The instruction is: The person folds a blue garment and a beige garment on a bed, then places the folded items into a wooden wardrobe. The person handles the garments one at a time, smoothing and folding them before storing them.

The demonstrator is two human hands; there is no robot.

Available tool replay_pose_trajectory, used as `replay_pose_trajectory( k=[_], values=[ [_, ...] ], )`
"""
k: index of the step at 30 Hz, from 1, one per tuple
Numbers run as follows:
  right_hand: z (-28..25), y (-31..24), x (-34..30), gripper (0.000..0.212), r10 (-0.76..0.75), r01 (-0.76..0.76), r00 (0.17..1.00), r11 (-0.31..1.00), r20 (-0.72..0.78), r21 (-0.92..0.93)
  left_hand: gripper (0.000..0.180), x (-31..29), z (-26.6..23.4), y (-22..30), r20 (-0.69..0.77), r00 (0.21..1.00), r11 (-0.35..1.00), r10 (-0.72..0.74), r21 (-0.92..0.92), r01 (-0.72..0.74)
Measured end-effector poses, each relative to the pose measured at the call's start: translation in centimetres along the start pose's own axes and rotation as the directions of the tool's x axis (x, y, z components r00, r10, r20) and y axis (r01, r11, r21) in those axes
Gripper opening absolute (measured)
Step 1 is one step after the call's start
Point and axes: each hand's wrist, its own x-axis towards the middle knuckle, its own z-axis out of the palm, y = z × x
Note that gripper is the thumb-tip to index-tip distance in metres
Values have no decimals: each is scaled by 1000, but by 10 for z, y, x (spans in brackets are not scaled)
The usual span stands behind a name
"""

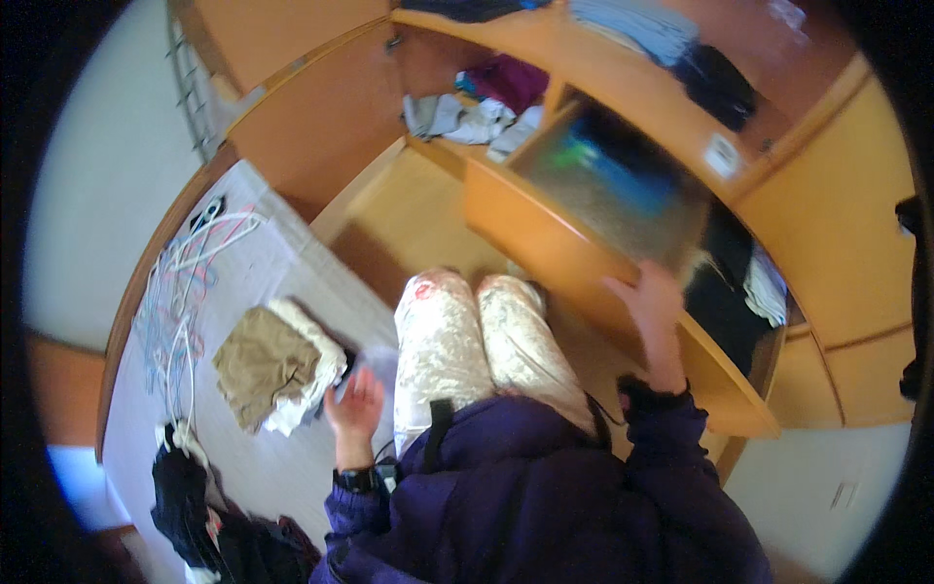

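My left hand point(356, 407) is palm up with its fingers apart, holding nothing. It hovers just right of a stack of folded clothes, a brown garment point(263, 358) beside and over white ones point(316, 384), on a bed-like surface. My right hand point(654, 300) rests at the top edge of the pulled-out wooden drawer point(564, 243), thumb spread away from the fingers, whose tips are blurred. A blurred blue and green item point(613, 175) lies in the drawer's left part. Dark clothes point(730, 292) and a white cloth point(766, 292) fill its right part.
A shelf compartment left of the drawer holds grey and white cloths point(452, 119) and a maroon one point(511, 80). Folded blue clothes point(642, 27) lie higher up. White hangers or cables point(185, 282) and dark garments point(219, 526) are on the bed-like surface.
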Motion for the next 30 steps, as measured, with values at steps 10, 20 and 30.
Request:
replay_pose_trajectory(
  k=[10, 20, 30],
  values=[
    [-14, -6, -11, 45, 67, -73, 996, 992, 60, 105, 35, -41, 114, -86, 524, 785, 631, -330, 741, -229],
    [16, -179, -49, 24, -803, 523, 591, 307, -79, 795, 22, -38, 68, 2, 644, 524, -45, 557, 654, -755],
    [31, -250, -90, 15, -979, 522, 161, -22, -124, 853, 113, -39, -25, 144, -211, 121, 237, 970, 933, -272]
  ],
)
